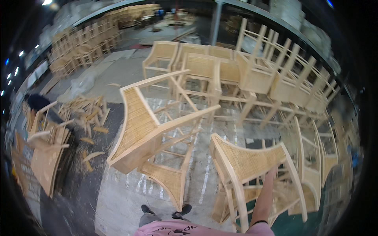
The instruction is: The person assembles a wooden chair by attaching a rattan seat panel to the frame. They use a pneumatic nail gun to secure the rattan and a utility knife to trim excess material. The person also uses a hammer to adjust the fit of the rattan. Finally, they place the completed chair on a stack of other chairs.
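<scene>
My right arm reaches up from the lower edge. At its end my right hand (271,173) is closed on the frame of a tilted, unpainted wooden chair (252,159) with a woven panel; its fingers are partly hidden by the frame. Beneath and behind this chair are more wooden parts, whose connection I cannot make out. To the left, a second chair (139,122) with a woven panel stands tilted, its legs pointing right. Below it lies another woven-panel chair (167,179), close to my feet. My left hand is out of view.
Rows of similar chairs (201,65) stand ahead, several stacked upside down (275,74) on others at the right. More chair frames (311,173) stand at my right. Wood offcuts (88,114) are scattered on the left floor, near a person (39,103) beside wooden panels (49,161).
</scene>
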A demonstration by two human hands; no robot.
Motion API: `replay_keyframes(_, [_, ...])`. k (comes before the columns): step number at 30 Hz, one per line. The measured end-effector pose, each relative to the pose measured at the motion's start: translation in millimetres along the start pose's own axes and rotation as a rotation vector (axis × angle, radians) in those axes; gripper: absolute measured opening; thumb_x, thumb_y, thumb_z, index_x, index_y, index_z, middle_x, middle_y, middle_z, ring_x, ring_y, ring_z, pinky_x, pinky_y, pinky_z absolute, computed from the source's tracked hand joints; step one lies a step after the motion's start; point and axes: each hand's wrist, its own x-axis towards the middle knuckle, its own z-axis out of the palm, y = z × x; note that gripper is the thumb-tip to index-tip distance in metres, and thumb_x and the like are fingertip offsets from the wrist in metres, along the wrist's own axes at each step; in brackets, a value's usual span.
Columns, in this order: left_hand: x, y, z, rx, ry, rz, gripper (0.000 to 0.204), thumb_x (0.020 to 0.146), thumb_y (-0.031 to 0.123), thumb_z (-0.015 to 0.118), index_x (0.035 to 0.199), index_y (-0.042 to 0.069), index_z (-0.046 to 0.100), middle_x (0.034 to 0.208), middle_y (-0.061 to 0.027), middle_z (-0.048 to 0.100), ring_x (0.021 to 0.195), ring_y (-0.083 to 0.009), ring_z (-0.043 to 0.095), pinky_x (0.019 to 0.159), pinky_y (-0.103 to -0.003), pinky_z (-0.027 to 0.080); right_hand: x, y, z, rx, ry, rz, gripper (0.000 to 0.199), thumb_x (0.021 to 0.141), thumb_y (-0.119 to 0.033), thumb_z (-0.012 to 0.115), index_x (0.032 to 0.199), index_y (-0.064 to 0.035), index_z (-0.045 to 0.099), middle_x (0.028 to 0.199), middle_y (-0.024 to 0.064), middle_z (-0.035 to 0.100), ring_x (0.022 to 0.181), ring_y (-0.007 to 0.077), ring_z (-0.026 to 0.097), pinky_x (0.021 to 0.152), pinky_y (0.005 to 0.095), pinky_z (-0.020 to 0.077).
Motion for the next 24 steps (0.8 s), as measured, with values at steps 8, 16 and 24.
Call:
replay_keyframes(8, [43, 124, 45, 0.480, -0.390, 0.246, 0.044, 0.101, 0.041, 0.052, 0.133, 0.012, 0.057, 0.106, -0.0111, 0.067, 0.090, -0.0268, 0.065, 0.071, -0.045, 0.051, -43, 16, -25, -0.679, 0.541, -0.585, 0.039, 0.104, -0.024, 0.061, 0.135, 0.0000, 0.059, 0.121, 0.0158, 0.069, 0.107, 0.0277, 0.065, 0.095, 0.0414, 0.0511])
replay_keyframes(16, [82, 198, 2, 0.946, -0.545, 0.275, 0.041, 0.102, 0.041, 0.050, 0.132, 0.013, 0.058, 0.105, -0.0101, 0.067, 0.091, -0.0253, 0.065, 0.068, -0.043, 0.051, -472, 69, 18, -0.944, 0.351, -0.733, 0.042, 0.081, 0.012, 0.046, 0.110, -0.0083, 0.068, 0.110, 0.0153, 0.067, 0.114, 0.0391, 0.060, 0.099, 0.0440, 0.0482])
replay_keyframes(24, [135, 234, 44, 1.462, -0.747, 0.305, 0.040, 0.103, 0.041, 0.049, 0.131, 0.014, 0.058, 0.104, -0.0091, 0.066, 0.092, -0.0238, 0.065, 0.065, -0.041, 0.051, -818, 165, -45, -0.990, 0.745, -0.267, 0.053, 0.081, 0.010, 0.046, 0.127, -0.0095, 0.064, 0.123, 0.0101, 0.069, 0.122, 0.0324, 0.058, 0.105, 0.0424, 0.0488])
